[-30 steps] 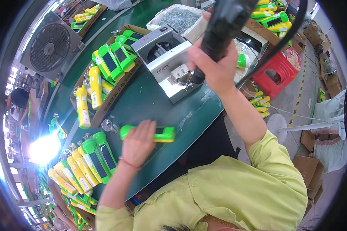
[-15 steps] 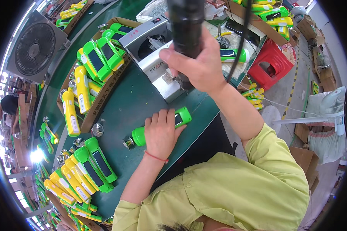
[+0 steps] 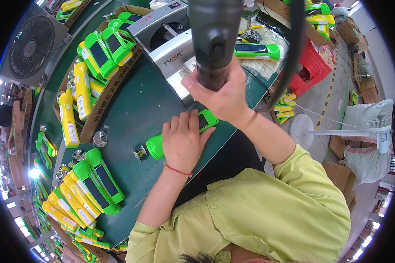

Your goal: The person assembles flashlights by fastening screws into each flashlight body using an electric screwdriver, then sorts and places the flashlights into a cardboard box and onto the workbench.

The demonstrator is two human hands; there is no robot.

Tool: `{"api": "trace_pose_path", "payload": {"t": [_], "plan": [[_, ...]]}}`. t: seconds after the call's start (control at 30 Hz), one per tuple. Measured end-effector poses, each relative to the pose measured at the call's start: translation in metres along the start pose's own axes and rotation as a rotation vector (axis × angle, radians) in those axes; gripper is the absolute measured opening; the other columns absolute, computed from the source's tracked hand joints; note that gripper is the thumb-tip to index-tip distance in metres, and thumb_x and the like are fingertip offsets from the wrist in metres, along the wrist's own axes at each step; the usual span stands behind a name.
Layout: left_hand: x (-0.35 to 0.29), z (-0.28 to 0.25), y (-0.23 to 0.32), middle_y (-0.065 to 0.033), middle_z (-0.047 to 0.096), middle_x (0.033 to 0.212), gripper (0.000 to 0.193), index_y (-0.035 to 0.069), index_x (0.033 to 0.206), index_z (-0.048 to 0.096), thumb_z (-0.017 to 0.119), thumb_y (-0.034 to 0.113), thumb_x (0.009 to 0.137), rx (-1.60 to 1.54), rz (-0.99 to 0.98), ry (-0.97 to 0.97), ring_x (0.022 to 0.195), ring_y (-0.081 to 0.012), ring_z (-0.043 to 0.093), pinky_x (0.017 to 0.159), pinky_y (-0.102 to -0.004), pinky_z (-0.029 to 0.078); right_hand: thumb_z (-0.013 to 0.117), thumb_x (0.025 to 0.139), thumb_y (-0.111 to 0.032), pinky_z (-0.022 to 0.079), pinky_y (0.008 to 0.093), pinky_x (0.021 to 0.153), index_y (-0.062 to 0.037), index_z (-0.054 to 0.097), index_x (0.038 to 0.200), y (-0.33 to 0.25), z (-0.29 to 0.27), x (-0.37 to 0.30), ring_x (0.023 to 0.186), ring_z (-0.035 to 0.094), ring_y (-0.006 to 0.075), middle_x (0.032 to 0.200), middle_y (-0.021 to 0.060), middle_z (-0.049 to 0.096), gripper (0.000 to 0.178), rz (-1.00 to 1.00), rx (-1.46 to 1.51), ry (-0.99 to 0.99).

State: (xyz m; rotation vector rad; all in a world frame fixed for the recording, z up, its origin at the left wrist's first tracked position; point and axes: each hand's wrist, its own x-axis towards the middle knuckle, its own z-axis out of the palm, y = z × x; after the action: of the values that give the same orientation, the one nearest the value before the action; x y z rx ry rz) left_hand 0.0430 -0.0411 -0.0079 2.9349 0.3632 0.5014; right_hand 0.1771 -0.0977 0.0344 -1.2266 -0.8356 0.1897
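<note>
My left hand lies wrapped over a green solar flashlight on the table, holding it down with its dark panel partly showing. A shiny reflector part is at the flashlight's left end. In my right hand is an upright black electric screwdriver, gripped round its lower part. Its tip is hidden behind my fingers. A thick black cord hangs to its right. Just behind my hands stands a grey metal machine with a round opening.
At the left, a cardboard box holds green and yellow flashlights. More flashlights lie in a row nearer me, with a loose reflector between. Another green flashlight rests at the back right, near a red stool.
The screwdriver and my right hand have come lower and nearer the flashlight's right end. My left hand keeps its hold. The whole view has shifted slightly.
</note>
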Motion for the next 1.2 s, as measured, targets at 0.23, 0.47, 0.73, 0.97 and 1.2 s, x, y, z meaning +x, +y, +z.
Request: {"api": "trace_pose_path", "payload": {"t": [0.23, 0.47, 0.73, 0.97, 1.2], "plan": [[0.0, 0.003, -0.002, -0.0048, 0.052, 0.082, 0.051, 0.004, 0.103, 0.06, 0.069, 0.044, 0.073, 0.003, 0.008, 0.012, 0.075, -0.0207, 0.052, 0.065, -0.0334, 0.038, 0.075, 0.071, -0.005, 0.047, 0.0267, 0.082, -0.0013, 0.042, 0.126, 0.01, 0.01, -0.016, 0.093, 0.061, 0.0147, 0.101, 0.0106, 0.063, 0.064, -0.083, -0.149, 0.135], [0.0, -0.003, 0.0, -0.0046, 0.051, 0.082, 0.049, 0.004, 0.104, 0.06, 0.069, 0.042, 0.073, 0.0, 0.009, 0.011, 0.076, -0.0205, 0.051, 0.065, -0.0335, 0.037, 0.079, 0.073, -0.014, 0.043, 0.0289, 0.091, -0.0012, 0.04, 0.131, 0.005, -0.004, -0.014, 0.106, 0.054, 0.0138, 0.114, 0.0067, 0.055, 0.071, 0.108, 0.121, -0.055], [0.003, 0.001, 0.001, -0.0051, 0.051, 0.083, 0.047, 0.005, 0.101, 0.06, 0.069, 0.042, 0.073, -0.006, 0.021, 0.006, 0.077, -0.0211, 0.052, 0.065, -0.0343, 0.038, 0.077, 0.071, -0.01, 0.047, 0.0293, 0.083, -0.0021, 0.044, 0.127, 0.012, 0.0, -0.019, 0.095, 0.06, 0.0139, 0.105, 0.0097, 0.062, 0.065, -0.02, -0.121, 0.071], [0.012, 0.001, 0.017, -0.009, 0.055, 0.1, 0.048, 0.003, 0.108, 0.057, 0.072, 0.032, 0.074, -0.094, -0.04, -0.031, 0.088, -0.0264, 0.055, 0.07, -0.0369, 0.041, 0.074, 0.073, 0.0, 0.05, 0.0233, 0.063, -0.0037, 0.046, 0.107, -0.018, -0.029, 0.013, 0.066, 0.06, 0.0083, 0.078, 0.003, 0.062, 0.044, -0.173, 0.133, 0.122], [0.008, -0.036, -0.002, -0.0115, 0.058, 0.107, 0.055, 0.006, 0.108, 0.057, 0.081, 0.027, 0.063, -0.266, 0.047, 0.189, 0.097, -0.03, 0.055, 0.083, -0.0402, 0.042, 0.075, 0.073, -0.001, 0.049, 0.0214, 0.061, -0.0037, 0.047, 0.108, -0.023, -0.011, 0.049, 0.065, 0.059, 0.007, 0.077, 0.0017, 0.061, 0.044, -0.279, 0.189, 0.113]]}}
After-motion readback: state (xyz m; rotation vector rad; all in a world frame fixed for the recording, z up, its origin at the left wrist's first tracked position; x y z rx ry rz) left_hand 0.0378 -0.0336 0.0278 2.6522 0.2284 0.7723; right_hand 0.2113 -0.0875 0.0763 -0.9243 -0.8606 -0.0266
